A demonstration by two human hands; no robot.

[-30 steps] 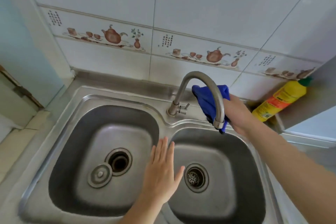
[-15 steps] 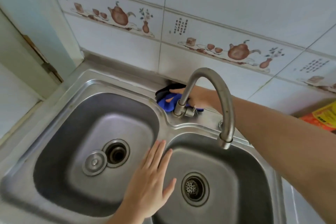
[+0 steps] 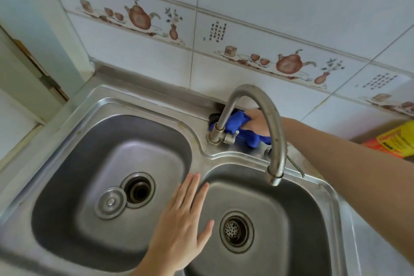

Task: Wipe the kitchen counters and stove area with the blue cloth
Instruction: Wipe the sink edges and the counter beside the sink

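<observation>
- The right hand [image 3: 257, 122] is reaching behind the faucet [image 3: 266, 119] and pressing the blue cloth [image 3: 238, 122] onto the sink's back ledge, close against the tiled wall; the cloth is bunched there, I judge, so it can get into the narrow strip behind the faucet base; the spout is hiding most of this hand, so I cannot tell whether its fingers are curled into the cloth or lying flat on it.
- The left hand [image 3: 179, 226] is hovering or resting over the divider between the two basins of the sink [image 3: 156, 105], fingers straight and lightly spread, holding nothing; it is probably steadying the person for the long reach, though I cannot tell whether it is actually touching the metal.
- A round drain stopper [image 3: 110, 202] is lying in the left basin just beside its open drain; the right basin is keeping its strainer [image 3: 234, 229] in place.
- A yellow bottle [image 3: 396, 139] is lying at the right edge, well clear of the cloth's path.
- Judging by the ledge work, the wiping is in its detail stage round the faucet; the counter to the right is yet to be reached.
</observation>
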